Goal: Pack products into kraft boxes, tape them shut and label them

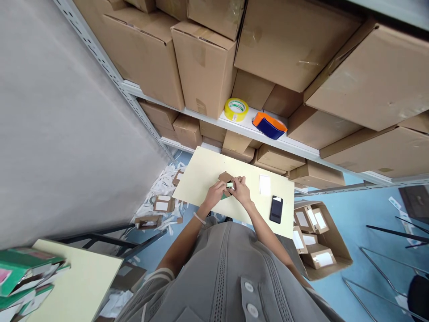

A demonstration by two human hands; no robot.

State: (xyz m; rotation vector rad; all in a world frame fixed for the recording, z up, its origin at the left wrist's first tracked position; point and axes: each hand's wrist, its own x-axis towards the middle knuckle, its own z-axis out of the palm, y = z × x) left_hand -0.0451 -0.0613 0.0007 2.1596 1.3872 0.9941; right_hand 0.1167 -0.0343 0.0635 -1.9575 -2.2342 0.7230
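Note:
Over the pale yellow table (197, 179), my left hand (215, 194) and my right hand (241, 190) meet at a small white-and-green item (229, 185). The fingers of both hands are closed on it from either side, and its exact kind is too small to make out. Behind the hands, a brown cardboard piece (225, 175) shows, possibly a small opened box. Something green shows just below the fingers, mostly hidden. To the right of my right hand lies a white sheet of paper (264, 184), and beyond it a black phone (276, 209).
Brown boxes fill the shelf (248, 129) ahead, which also bears a yellow tape roll (236, 109) and an orange-and-blue object (270, 125). A large carton (340, 241) of small boxes stands right. Paper scraps (161, 183) litter the left floor. Green boxes (30, 273) sit on another table.

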